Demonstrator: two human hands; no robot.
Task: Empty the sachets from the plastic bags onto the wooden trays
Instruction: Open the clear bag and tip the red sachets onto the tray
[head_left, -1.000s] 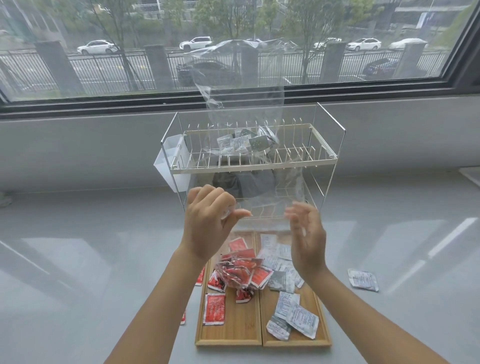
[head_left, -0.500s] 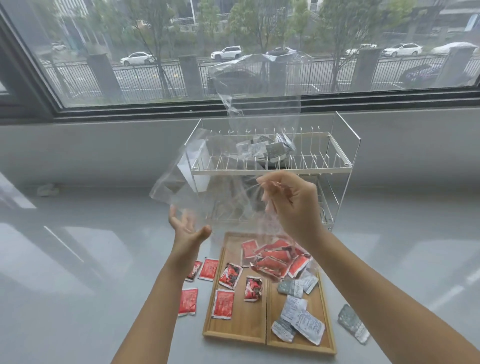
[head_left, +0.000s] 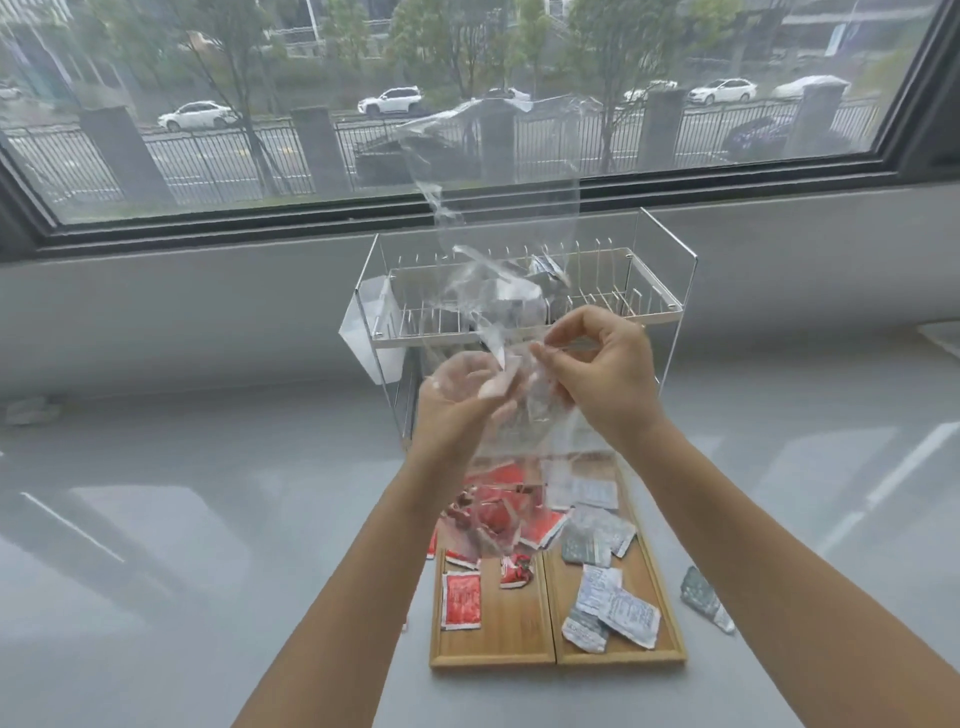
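Note:
A clear, empty plastic bag (head_left: 540, 431) is crumpled between my two hands, held in the air above the trays. My left hand (head_left: 457, 400) grips it from the left and my right hand (head_left: 602, 374) pinches it from the right. Below, two wooden trays lie side by side. The left tray (head_left: 493, 634) holds several red sachets (head_left: 461, 600). The right tray (head_left: 623, 577) holds several silver and white sachets (head_left: 618, 616). A second clear bag (head_left: 498, 171) with silver sachets stands upright on the wire rack behind.
A white two-tier wire rack (head_left: 660, 306) stands against the wall under the window. One silver sachet (head_left: 704, 603) lies on the grey counter right of the trays. A red sachet peeks out left of the left tray. A pale object (head_left: 31, 408) lies far left.
My left hand has come up and closed on the bag, meeting my right hand. The spread-out bag is now bunched between them. The red sachets it held one second ago lie on the left tray.

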